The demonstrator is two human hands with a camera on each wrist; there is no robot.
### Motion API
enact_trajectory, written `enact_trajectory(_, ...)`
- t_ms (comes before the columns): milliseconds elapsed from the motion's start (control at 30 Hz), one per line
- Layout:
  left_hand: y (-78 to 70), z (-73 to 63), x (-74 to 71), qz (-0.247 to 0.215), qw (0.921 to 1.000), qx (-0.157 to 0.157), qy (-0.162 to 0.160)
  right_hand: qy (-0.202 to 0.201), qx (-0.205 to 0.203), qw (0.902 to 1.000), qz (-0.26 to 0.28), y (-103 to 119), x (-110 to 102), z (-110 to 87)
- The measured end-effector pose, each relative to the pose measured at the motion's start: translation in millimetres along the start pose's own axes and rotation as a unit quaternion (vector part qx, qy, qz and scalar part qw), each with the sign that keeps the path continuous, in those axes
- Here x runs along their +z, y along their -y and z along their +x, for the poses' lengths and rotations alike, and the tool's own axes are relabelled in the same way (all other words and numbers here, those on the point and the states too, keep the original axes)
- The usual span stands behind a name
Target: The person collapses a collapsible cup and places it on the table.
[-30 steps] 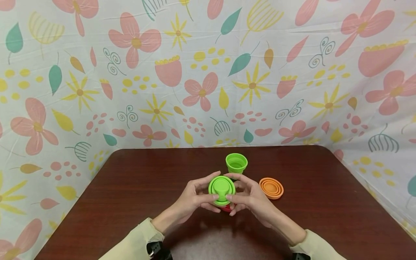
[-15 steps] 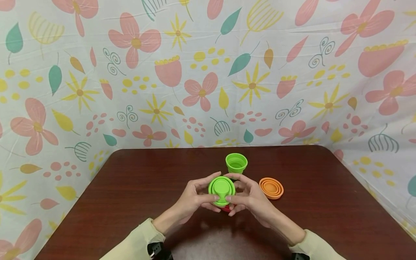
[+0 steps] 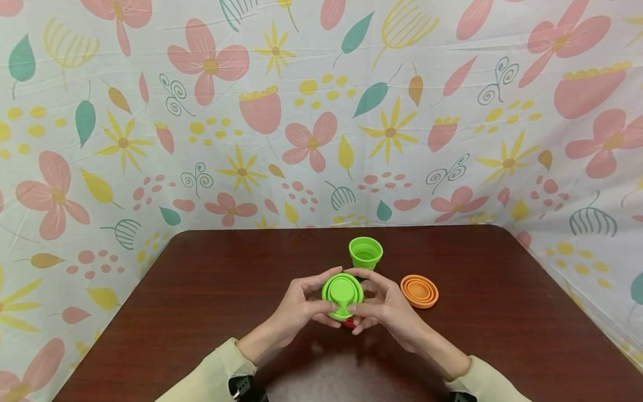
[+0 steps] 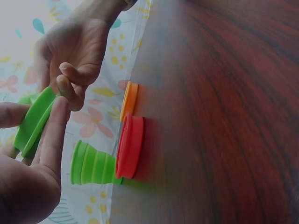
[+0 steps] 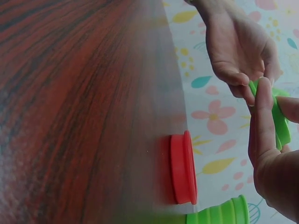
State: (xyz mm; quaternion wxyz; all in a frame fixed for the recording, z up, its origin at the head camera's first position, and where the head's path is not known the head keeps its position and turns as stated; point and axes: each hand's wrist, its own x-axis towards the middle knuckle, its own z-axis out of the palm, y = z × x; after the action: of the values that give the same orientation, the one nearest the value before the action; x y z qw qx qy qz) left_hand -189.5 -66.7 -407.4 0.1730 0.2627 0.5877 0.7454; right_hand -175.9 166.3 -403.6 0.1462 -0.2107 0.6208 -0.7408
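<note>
In the head view, a flattened green collapsible cup (image 3: 343, 290) is held up between both hands, its ringed face turned toward me. My left hand (image 3: 303, 304) grips its left side, thumb on the face and fingers round the rim. On the opposite side my right hand (image 3: 385, 301) grips it the same way, the two thumbs almost meeting low on the cup. Both wrist views show it clear of the table. Under the hands sits a flattened red collapsible cup (image 4: 131, 147), mostly hidden in the head view but plain in the right wrist view.
Behind the hands an extended green collapsible cup (image 3: 365, 253) stands upright on the dark wooden table (image 3: 241, 257). To the right lies a flattened orange collapsible cup (image 3: 419, 291). A flower-printed cloth (image 3: 311, 67) hangs along the back and sides.
</note>
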Motion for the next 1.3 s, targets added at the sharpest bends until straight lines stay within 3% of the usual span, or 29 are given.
enact_trajectory(533,0.7,-0.3,3.3,0.006,0.9993,-0.007,-0.036,0.002,0.027,0.9995,-0.015,-0.8,-0.3,3.2)
enact_trajectory(1300,2.4,0.6,2.4,0.012,0.9989,-0.005,-0.045,-0.001,0.035,0.999,-0.028,-0.6,0.9,4.0)
